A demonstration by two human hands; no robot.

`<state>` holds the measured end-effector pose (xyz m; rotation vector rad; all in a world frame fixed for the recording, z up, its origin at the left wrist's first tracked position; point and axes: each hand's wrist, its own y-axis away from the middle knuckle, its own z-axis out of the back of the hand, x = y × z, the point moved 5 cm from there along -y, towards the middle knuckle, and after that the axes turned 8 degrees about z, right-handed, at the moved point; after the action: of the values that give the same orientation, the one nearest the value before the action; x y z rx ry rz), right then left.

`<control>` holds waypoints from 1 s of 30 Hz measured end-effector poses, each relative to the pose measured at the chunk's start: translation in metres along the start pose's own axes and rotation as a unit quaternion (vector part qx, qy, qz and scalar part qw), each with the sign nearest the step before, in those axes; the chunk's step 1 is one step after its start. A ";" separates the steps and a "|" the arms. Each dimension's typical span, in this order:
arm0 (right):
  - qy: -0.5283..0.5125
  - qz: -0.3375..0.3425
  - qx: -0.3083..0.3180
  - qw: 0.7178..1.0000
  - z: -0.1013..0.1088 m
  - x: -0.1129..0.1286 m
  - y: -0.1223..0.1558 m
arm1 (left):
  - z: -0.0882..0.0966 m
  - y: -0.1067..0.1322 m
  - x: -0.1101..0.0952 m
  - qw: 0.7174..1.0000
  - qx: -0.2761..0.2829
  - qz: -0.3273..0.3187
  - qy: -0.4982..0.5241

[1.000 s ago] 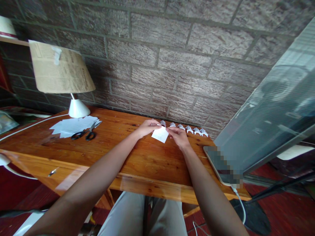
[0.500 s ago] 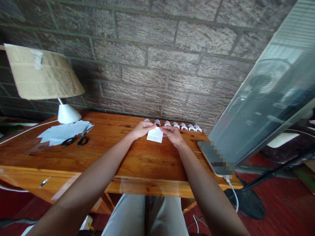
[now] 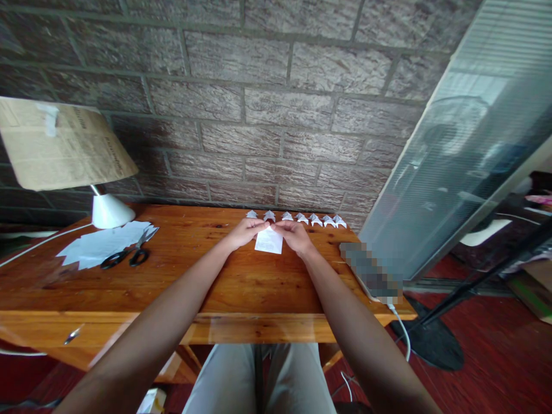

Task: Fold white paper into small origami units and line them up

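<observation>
A small white square of paper [image 3: 268,241] is held above the wooden table [image 3: 254,287], its printing faint. My left hand [image 3: 245,232] pinches its far left edge, fingers closed. At the far right edge, my right hand [image 3: 294,234] grips the same paper between thumb and fingers. Just beyond both hands, several folded white paper shapes [image 3: 302,218] stand in a row along the wall side of the table. The fingertips partly cover the paper's far edge.
To the left, black-handled scissors [image 3: 137,253] lie on a pile of white paper pieces [image 3: 97,244], in front of a lamp [image 3: 110,211] with a paper shade. A blurred-out device [image 3: 371,273] with a white cable [image 3: 404,330] rests at the right edge. A brick wall [image 3: 259,138] backs the table.
The camera view has shifted slightly, so the scene sits a little further left. Both hands stay on the paper, and the fingertips have moved closer together at its far edge.
</observation>
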<state>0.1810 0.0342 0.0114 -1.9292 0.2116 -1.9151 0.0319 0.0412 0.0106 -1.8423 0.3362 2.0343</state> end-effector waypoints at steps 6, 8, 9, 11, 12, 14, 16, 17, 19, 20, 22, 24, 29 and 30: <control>0.015 -0.007 -0.007 1.000 0.004 -0.010 -0.004 | -0.001 -0.004 0.008 0.998 -0.007 0.041 0.038; 0.009 -0.005 -0.020 1.000 0.005 -0.009 -0.004 | -0.001 -0.004 0.007 0.999 -0.012 0.034 0.036; 0.001 -0.010 -0.023 1.000 0.005 -0.009 -0.004 | 0.000 -0.004 0.006 0.999 -0.016 0.030 0.035; -0.025 -0.026 -0.022 0.999 0.004 -0.010 -0.003 | 0.002 -0.003 0.006 0.999 -0.030 0.025 0.033; -0.039 -0.033 -0.019 0.999 0.003 -0.010 -0.002 | 0.003 -0.003 0.006 0.998 -0.036 0.025 0.034; -0.058 -0.033 -0.018 0.998 0.003 -0.010 -0.003 | 0.005 -0.003 0.007 0.997 -0.049 0.028 0.049; -0.052 -0.022 -0.034 0.998 0.007 -0.009 -0.005 | 0.007 -0.002 0.008 0.995 -0.054 0.040 0.080; -0.041 -0.015 -0.048 0.998 0.010 -0.008 -0.006 | 0.007 -0.002 0.010 0.993 -0.050 0.050 0.093; -0.018 -0.003 -0.078 0.997 0.016 -0.006 -0.007 | 0.007 -0.002 0.011 0.992 -0.040 0.066 0.098; -0.015 -0.002 -0.089 0.996 0.018 -0.006 -0.007 | 0.007 -0.002 0.011 0.993 -0.043 0.068 0.090; -0.029 -0.014 -0.096 0.995 0.019 -0.008 -0.007 | 0.011 -0.003 0.010 0.994 -0.073 0.054 0.068; -0.054 -0.038 -0.091 0.994 0.018 -0.012 -0.007 | 0.015 -0.002 0.009 0.992 -0.111 0.028 0.057; -0.061 -0.049 -0.098 0.992 0.019 -0.016 -0.008 | 0.016 -0.002 0.012 0.991 -0.092 0.065 0.070; -0.060 -0.044 -0.104 0.992 0.020 -0.014 -0.008 | 0.014 -0.001 0.013 0.992 -0.069 0.080 0.076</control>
<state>0.1983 0.0508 0.0019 -2.2176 0.3070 -1.8872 0.0189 0.0495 -0.0006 -2.1222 0.4068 2.0729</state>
